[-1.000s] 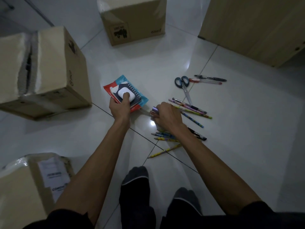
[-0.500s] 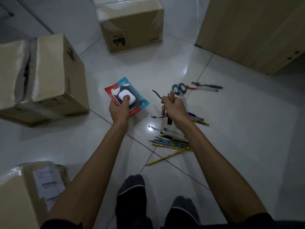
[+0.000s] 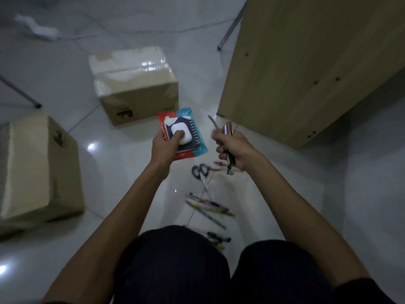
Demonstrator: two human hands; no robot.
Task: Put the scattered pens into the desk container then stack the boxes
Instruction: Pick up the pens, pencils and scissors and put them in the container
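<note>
Between our two raised hands nothing touches; both are held up above the white tile floor (image 3: 122,172).

L hand (image 3: 163,148): fingers curled under a small stack, thumb (image 3: 178,134) pressed on top. Stack, top to bottom: white rounded case (image 3: 183,132), dark spiral notebook (image 3: 192,137), red/blue packet (image 3: 197,150). Grip is closed on the stack; case sits directly under the thumb tip.

R hand (image 3: 233,148): fist closed round a bundle of pens (image 3: 228,128), approx. upright. Metallic pen ends stick out above the knuckles, dark ends hang out below the palm. Exact pen count: cannot tell (blur).

Below the R fingers, on the floor: scissors (image 3: 200,171) w/ dark handles, then loose pens (image 3: 208,205) lying in a rough row toward our knees, more near the dark trousers (image 3: 175,260). All are apart from both hands.

Beyond the L fingertips: cardboard box (image 3: 140,95), taped top, on the floor. Far to the left of the L hand: second cardboard box (image 3: 39,170), also on the floor; boxes well apart, not stacked.

Beyond and right of the R fist: wooden cabinet panel (image 3: 306,73), close to the pen tips but not touching. Desk container: not identifiable.
</note>
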